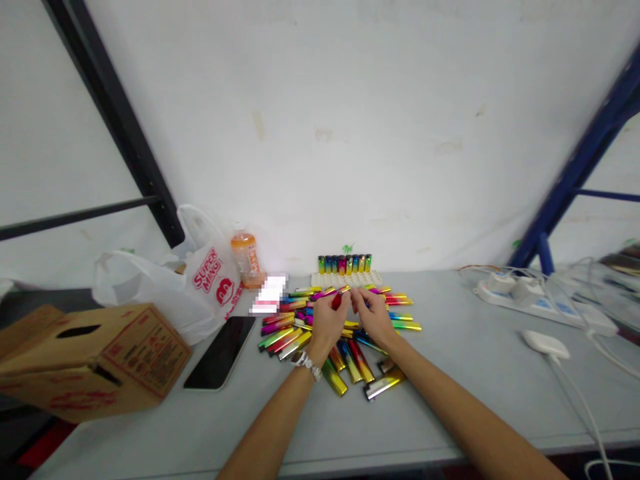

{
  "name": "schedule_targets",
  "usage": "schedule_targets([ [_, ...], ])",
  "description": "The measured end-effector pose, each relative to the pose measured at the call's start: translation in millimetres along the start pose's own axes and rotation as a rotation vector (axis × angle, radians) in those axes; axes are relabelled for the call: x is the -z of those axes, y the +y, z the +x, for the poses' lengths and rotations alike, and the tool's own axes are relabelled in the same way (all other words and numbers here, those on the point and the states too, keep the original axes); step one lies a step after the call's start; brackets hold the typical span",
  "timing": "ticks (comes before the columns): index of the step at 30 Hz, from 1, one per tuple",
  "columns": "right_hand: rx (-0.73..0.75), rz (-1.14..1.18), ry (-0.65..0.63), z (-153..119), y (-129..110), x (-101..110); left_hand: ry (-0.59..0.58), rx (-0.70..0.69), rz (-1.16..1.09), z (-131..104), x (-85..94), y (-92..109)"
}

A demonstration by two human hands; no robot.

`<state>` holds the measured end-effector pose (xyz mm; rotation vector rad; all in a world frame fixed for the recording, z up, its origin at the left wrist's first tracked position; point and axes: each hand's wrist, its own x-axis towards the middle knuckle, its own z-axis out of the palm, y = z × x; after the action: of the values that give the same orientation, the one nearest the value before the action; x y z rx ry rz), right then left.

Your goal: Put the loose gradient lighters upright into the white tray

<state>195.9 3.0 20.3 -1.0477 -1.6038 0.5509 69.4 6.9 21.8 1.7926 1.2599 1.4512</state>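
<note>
Many shiny multicoloured lighters [353,360] lie spread on the grey table around both hands. Behind them, several lighters [342,265] stand upright in a row in a white tray with holes [373,278]. My left hand [330,317], with a metal watch at its wrist, is closed on a lighter with a red and a yellow part showing between the fingers. Just to its right, my right hand [372,313] has its fingers bent together near that lighter's end; whatever it may hold is too small to make out.
At the left are a cardboard box [145,353], a black phone [221,353], a white plastic bag [200,287] and an orange-capped bottle [245,257]. A power strip [547,308], a white adapter [546,344] and cables lie at the right. A white wall [380,133] rises behind.
</note>
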Motion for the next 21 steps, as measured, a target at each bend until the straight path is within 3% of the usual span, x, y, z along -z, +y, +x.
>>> schedule_targets([
  [8, -0.007, 0.009, -0.01, -0.4, 0.1, -0.5, 0.007, 0.042, 0.113, 0.4, 2.7, 2.3],
  [17, -0.079, 0.028, 0.042, 1.5, 4.5, -6.0, -0.149, -0.001, 0.156, -8.0, 1.9, -8.0],
  [21, -0.19, 0.205, 0.038, 5.1, 5.1, -5.4, -0.17, -0.07, 0.163, -10.7, -3.0, -7.7],
])
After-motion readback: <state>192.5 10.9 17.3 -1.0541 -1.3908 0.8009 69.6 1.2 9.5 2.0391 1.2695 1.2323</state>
